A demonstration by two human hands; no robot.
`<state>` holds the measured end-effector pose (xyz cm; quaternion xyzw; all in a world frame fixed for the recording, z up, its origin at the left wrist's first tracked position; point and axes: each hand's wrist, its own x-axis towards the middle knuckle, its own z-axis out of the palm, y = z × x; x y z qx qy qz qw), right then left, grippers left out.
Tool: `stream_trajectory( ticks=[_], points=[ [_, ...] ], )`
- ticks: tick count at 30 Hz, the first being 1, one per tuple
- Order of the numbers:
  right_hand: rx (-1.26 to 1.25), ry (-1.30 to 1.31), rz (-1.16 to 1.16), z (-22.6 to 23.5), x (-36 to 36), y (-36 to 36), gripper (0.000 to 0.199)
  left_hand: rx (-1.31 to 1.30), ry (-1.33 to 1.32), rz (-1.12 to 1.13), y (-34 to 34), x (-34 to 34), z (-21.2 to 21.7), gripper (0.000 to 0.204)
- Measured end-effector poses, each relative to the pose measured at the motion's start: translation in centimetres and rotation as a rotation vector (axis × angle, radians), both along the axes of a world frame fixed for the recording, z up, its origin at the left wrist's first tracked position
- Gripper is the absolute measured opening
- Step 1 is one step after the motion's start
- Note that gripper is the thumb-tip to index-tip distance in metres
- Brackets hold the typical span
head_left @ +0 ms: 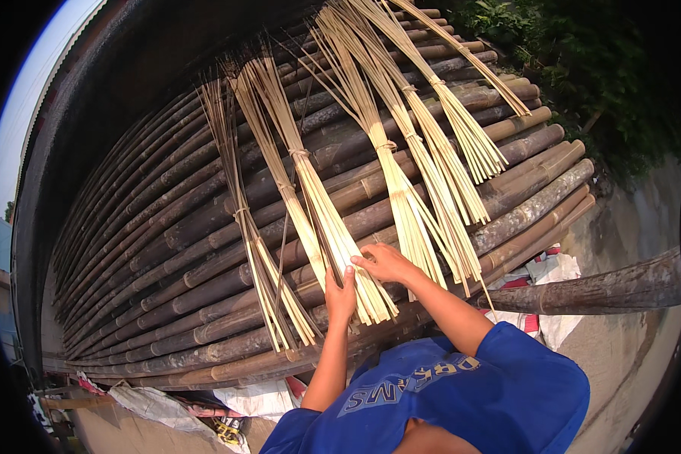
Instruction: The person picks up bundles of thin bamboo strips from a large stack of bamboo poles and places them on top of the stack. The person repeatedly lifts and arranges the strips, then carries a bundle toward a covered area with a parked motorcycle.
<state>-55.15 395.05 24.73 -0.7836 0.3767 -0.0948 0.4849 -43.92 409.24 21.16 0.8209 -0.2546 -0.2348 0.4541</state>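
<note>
A tied bundle of bamboo strips [327,208] lies before me, its pale cut ends fanned toward my body. My left hand [340,296] grips its left side, thumb raised against the strips. From the right, my right hand [387,263] holds the same bundle, thumb toward the left hand and fingers over the strips. Both hands are close together near the bundle's lower end. Just left lies a narrower pale bundle [293,203], and beyond it a darker one [244,219]. To the right is another tied bundle [398,181]. Parts of my fingers are hidden by the strips.
Long dark bamboo poles [166,303] form a layered bed under the bundles. More strip bundles [467,132] lie at the far right. One thick pole [590,293] juts out at the right. White sacks [163,408] lie below the stack's near edge; greenery [583,76] stands behind.
</note>
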Motion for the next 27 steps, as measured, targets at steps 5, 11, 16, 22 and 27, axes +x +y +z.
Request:
stream_trajectory(
  ticks=[5, 11, 16, 22, 27],
  points=[
    [-0.261, 0.274, -0.308, -5.4, -7.0, -9.1, 0.109, -0.050, -0.315, -0.226, -2.3, -3.4, 2.2, 0.083],
    [-0.045, 0.425, -0.306, -7.0, -4.9, -13.2, 0.126, 0.109, 0.419, -0.454, -9.3, -8.5, -3.4, 0.115],
    [0.120, -0.042, -0.282, -5.9, -3.0, -10.1, 0.077, -0.111, 1.092, -0.259, -8.9, -7.0, -1.3, 0.092],
    [1.247, -0.719, -0.345, -3.6, 0.6, -7.8, 0.049, -0.022, 0.403, -0.345, -4.8, -6.9, 5.3, 0.048],
    [0.906, -0.838, -0.003, 7.4, 2.9, -2.7, 0.051, -0.490, 0.143, -0.153, -0.2, -8.0, 8.3, 0.045]
  ],
)
